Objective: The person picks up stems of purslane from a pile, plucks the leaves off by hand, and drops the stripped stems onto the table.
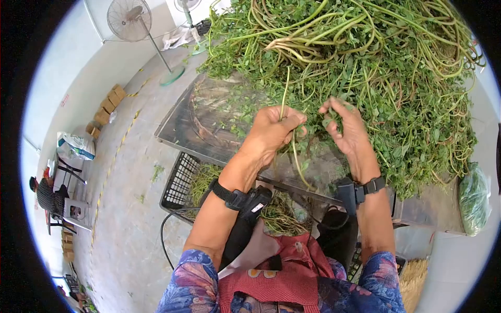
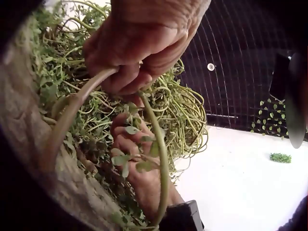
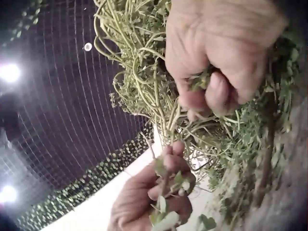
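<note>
Curled fingers of the left hand (image 1: 271, 130) grip a long pale-green stem (image 1: 296, 156), which sticks up above the fist and hangs below it over the table. In the left wrist view the stem (image 2: 161, 154) bends down from the left hand (image 2: 144, 43). Just to the right, the right hand (image 1: 348, 128) pinches small green leaves between thumb and fingers; the right wrist view shows leaves (image 3: 199, 81) tucked inside the right hand (image 3: 221, 48). A large heap of leafy stems (image 1: 396, 104) lies beyond both hands.
The table (image 1: 177, 122) carries the heap and scattered leaves. Below its edge sits a black crate (image 1: 179, 180) with stems. A filled plastic bag (image 1: 474, 201) is at the right. Standing fan (image 1: 156, 44), cardboard boxes (image 1: 109, 104) and a seated person (image 1: 49, 197) are to the left.
</note>
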Motion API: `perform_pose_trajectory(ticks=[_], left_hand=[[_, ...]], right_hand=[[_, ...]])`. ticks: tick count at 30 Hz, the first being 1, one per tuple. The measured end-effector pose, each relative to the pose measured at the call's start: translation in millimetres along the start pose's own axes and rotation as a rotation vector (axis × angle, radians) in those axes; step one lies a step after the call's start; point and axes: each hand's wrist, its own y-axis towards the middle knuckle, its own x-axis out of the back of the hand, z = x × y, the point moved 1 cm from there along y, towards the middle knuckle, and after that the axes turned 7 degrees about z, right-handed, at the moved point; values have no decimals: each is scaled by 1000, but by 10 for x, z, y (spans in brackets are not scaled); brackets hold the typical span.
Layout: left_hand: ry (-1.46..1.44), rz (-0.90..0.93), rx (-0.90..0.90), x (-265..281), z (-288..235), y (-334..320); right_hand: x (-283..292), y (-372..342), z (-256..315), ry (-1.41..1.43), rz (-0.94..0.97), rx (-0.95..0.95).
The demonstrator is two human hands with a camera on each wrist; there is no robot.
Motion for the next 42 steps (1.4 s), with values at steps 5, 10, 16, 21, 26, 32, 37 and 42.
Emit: perform_pose_trajectory(ticks=[5, 10, 16, 21, 26, 32, 37, 42], left_hand=[[17, 3, 0, 30, 33, 29], [29, 20, -7, -18, 64, 51], [-270, 53, 64, 22, -5, 36], [-362, -3, 51, 67, -12, 38], [-84, -28, 20, 14, 41, 53], [70, -19, -81, -51, 90, 80], [-1, 8, -56, -79, 61, 101], [-79, 18, 50, 4, 47, 58]], right_hand=[[-154, -56, -21, -212, 224, 49], [-127, 50, -163, -691, 110, 318], [34, 76, -78, -154, -28, 179], [-92, 1, -108, -64, 183, 39], [-254, -56, -63, -347, 128, 306], [-162, 64, -157, -1084, 44, 799], [-240, 20, -212, -773, -78, 617], [-8, 76, -101, 27, -90, 199]])
